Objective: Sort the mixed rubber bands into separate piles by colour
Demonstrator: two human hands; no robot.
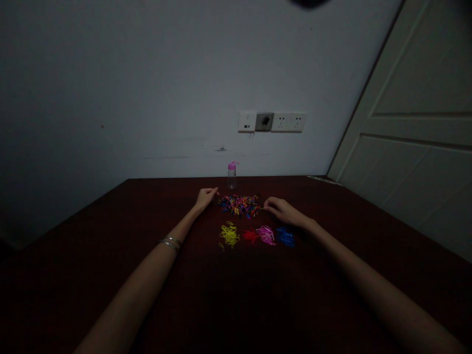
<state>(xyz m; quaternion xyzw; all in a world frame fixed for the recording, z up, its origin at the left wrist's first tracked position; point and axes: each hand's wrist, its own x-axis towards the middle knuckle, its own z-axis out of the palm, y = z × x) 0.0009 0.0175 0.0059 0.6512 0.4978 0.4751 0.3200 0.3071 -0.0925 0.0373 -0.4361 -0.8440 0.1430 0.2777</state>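
Note:
A mixed heap of small coloured rubber bands (239, 204) lies on the dark red table between my hands. At its right edge my right hand (280, 209) is closed in a pinch, with a yellowish rubber band (261, 207) at the fingertips. My left hand (206, 198) rests on the table just left of the heap, thumb and fingers drawn together; whether anything is in them is too small to see. Nearer to me lie single-colour piles of bands: yellow (230, 235), red (250, 236), pink (266, 235) and blue (285, 236).
Behind the heap stands a clear bottle (231, 180) with a pink cap, close to the wall. Wall sockets (288, 122) sit above the dark red table (236, 290). A pale panelled door (413, 162) is at the right. One loose yellow band (221, 247) lies apart.

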